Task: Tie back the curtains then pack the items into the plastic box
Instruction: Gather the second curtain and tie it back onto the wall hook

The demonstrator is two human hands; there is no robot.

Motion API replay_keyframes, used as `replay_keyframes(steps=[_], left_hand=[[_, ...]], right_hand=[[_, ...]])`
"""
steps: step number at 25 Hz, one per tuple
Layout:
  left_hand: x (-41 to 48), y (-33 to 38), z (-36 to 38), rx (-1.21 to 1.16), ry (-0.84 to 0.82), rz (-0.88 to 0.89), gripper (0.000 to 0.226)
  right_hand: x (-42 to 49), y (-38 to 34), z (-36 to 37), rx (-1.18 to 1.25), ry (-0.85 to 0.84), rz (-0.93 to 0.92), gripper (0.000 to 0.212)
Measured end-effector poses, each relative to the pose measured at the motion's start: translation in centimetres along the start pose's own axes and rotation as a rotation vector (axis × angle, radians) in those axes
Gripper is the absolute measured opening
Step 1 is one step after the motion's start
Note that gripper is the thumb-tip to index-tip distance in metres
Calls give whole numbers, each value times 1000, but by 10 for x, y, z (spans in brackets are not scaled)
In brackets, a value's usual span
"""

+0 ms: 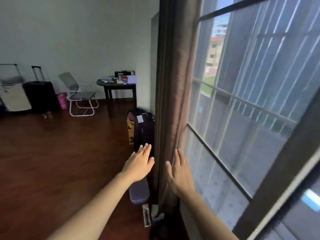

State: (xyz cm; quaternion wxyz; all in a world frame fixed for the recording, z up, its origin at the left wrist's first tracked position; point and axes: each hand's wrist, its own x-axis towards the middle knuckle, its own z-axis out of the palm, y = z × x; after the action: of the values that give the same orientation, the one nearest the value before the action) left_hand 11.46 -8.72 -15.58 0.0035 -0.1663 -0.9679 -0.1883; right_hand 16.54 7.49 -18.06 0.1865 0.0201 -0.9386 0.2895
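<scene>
A brown curtain [174, 80] hangs bunched in a narrow column at the left edge of the window. My left hand [139, 163] is stretched out flat just left of the curtain, fingers straight. My right hand [180, 172] lies flat at the curtain's right side, fingers straight and touching the fabric. Neither hand holds anything. No tie-back or plastic box shows in the view.
A barred window [251, 104] fills the right. A purple suitcase [143, 129] and a purple cushion [139, 191] sit by the curtain's foot. Farther off stand a folding chair [80, 95], a dark table [119, 85] with items, and a black suitcase [40, 96] on the wooden floor.
</scene>
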Motion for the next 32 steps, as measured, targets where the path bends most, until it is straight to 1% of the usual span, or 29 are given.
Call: replay_keyframes(steps=[3,7,11,15,17,20,22,25,27,29,32], left_hand=[[46,-34,-8,1,50,-20,58],[114,-81,-30,-28,96,-118,58],[169,-118,-49,-47,152,-149,58],[221,-177,-50,-77,108,-169,60],[255,-209,-55,-118,92,-159,59],[309,-262,-63,-196,48,-116,57],[341,-293,-74,-233,-21,-55,56],[385,-322,-95,-292,-86,72,55],[408,-330,-101,-351,-83,135,53],[424,-333,-100,-465,-147,178,50],[449,-328,-86,-588,-247,208,45]], right_hand=[[53,-2,37,59,24,-8,75],[128,-5,87,148,5,18,63],[194,-15,133,207,-12,-1,61],[248,-36,185,245,-27,61,62],[279,-44,209,239,20,107,62],[319,-50,248,228,102,249,61],[338,-63,270,245,139,403,60],[359,-93,297,264,232,550,60],[371,-101,307,255,253,578,59],[379,-106,318,213,274,581,58],[400,-105,324,194,366,596,59]])
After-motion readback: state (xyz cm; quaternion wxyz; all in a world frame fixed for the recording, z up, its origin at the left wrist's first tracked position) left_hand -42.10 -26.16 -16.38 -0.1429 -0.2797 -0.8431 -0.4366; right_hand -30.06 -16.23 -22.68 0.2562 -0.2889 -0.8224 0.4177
